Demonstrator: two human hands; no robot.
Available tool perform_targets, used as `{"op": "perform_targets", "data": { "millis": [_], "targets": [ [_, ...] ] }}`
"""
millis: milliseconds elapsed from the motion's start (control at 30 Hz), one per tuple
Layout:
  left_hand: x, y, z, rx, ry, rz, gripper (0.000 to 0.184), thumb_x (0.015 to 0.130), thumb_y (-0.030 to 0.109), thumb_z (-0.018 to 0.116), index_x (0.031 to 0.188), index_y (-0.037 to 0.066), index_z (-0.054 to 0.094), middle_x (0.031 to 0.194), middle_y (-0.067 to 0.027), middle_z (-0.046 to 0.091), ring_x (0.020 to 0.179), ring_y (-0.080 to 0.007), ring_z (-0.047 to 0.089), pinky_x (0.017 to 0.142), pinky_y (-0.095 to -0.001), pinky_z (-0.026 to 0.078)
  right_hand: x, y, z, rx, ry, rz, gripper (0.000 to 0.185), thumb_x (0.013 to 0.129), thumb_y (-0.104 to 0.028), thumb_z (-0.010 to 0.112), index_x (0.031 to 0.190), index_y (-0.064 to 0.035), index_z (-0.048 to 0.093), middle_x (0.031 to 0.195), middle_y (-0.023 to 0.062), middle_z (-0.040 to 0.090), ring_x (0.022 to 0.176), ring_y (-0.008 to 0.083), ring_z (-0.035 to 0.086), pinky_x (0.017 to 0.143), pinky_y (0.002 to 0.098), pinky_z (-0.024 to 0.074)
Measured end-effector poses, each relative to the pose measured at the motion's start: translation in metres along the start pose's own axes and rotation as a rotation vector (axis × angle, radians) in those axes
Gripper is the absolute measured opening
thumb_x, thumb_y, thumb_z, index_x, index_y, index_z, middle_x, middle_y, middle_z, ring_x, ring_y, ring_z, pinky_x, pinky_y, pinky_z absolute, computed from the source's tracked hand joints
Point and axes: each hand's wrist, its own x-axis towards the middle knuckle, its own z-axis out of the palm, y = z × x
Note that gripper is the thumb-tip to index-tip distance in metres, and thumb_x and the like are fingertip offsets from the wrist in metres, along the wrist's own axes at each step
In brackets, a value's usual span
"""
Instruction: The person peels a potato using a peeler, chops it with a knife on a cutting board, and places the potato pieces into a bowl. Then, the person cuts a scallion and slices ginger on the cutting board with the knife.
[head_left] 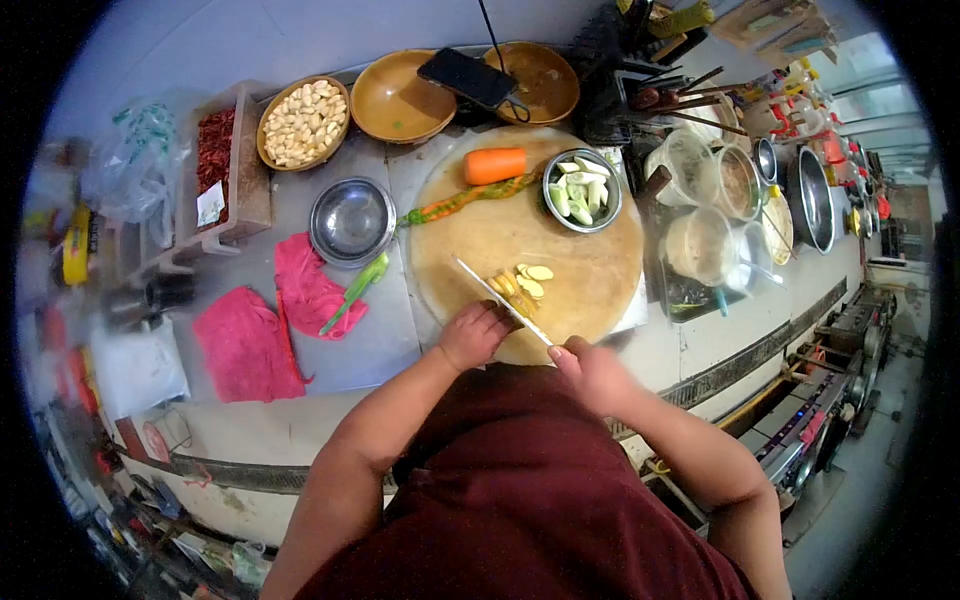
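On the round wooden board (440,270), my right hand (590,375) is closed round the handle end of a knife (502,300), whose blade is seen from above as a thin bright line. My left hand (475,335) lies beside the blade with its fingers together; what it holds, if anything, is hidden under it. Pale yellow slices (533,278) lie on the far side of the blade. Farther back on the board are an orange carrot piece (494,166), a long green and orange strip (460,206) and a steel bowl (583,222) of pale green pieces.
Left of the board are an empty metal bowl (352,221), pink cloths (245,345) and a green stalk (355,292). Behind stand a bowl of garlic cloves (304,122), two brown bowls and a phone (466,78). Plastic tubs (698,245) stand at the right.
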Motion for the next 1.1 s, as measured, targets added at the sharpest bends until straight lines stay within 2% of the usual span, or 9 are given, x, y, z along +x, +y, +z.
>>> {"op": "perform_targets", "data": {
  "millis": [200, 533, 633, 700, 900, 1100],
  "targets": [
    [-0.002, -0.003, -0.001, -0.012, 0.073, 0.069, 0.022, 0.080, 0.015, 0.061, 0.101, 0.013, 0.070, 0.102, -0.0044, 0.065, 0.095, -0.0239, 0.061, 0.084, -0.0354, 0.052, 0.005, 0.008, 0.007, -0.009, -0.037, 0.034, 0.052, 0.100, -0.045, 0.044, 0.098, 0.0050, 0.057, 0.080, 0.0329, 0.062, 0.084, 0.0503, 0.061, 0.075, 0.0524, 0.0478],
    [-0.002, -0.003, 0.002, -0.064, 0.052, 0.034, 0.028, 0.081, 0.013, 0.059, 0.107, 0.013, 0.070, 0.103, -0.0058, 0.065, 0.093, -0.0240, 0.062, 0.082, -0.0348, 0.054, 0.001, -0.002, 0.005, -0.006, -0.051, 0.061, 0.050, 0.101, -0.044, 0.044, 0.096, 0.0044, 0.056, 0.079, 0.0324, 0.062, 0.082, 0.0506, 0.061, 0.073, 0.0531, 0.0476],
    [-0.004, -0.004, 0.004, -0.055, 0.033, 0.041, 0.025, 0.082, 0.013, 0.059, 0.105, 0.012, 0.069, 0.103, -0.0057, 0.065, 0.094, -0.0241, 0.062, 0.083, -0.0350, 0.054, 0.021, 0.006, 0.021, -0.012, -0.006, 0.021, 0.049, 0.101, -0.043, 0.043, 0.097, 0.0040, 0.056, 0.080, 0.0321, 0.062, 0.082, 0.0498, 0.061, 0.073, 0.0522, 0.0480],
    [-0.006, -0.005, 0.006, -0.015, 0.061, 0.065, 0.023, 0.081, 0.013, 0.060, 0.101, 0.011, 0.069, 0.102, -0.0052, 0.065, 0.093, -0.0238, 0.062, 0.083, -0.0346, 0.054, 0.040, 0.018, 0.034, 0.050, 0.020, -0.085, 0.048, 0.101, -0.043, 0.044, 0.098, 0.0035, 0.057, 0.080, 0.0310, 0.063, 0.081, 0.0486, 0.062, 0.073, 0.0505, 0.0487],
    [-0.003, -0.001, 0.005, -0.020, 0.091, 0.022, 0.019, 0.079, 0.013, 0.061, 0.097, 0.011, 0.069, 0.099, -0.0051, 0.065, 0.093, -0.0233, 0.062, 0.083, -0.0342, 0.053, 0.028, 0.017, 0.016, 0.083, 0.021, -0.042, 0.049, 0.100, -0.043, 0.045, 0.101, 0.0035, 0.059, 0.079, 0.0289, 0.063, 0.083, 0.0462, 0.063, 0.074, 0.0482, 0.0493],
    [-0.002, 0.001, 0.005, -0.024, 0.117, 0.041, 0.024, 0.078, 0.012, 0.062, 0.101, 0.011, 0.068, 0.099, -0.0043, 0.064, 0.093, -0.0230, 0.062, 0.082, -0.0345, 0.053, 0.003, 0.002, 0.004, 0.025, -0.004, 0.044, 0.048, 0.101, -0.043, 0.045, 0.100, 0.0036, 0.059, 0.081, 0.0300, 0.063, 0.084, 0.0468, 0.063, 0.074, 0.0485, 0.0489]
  ]
}}
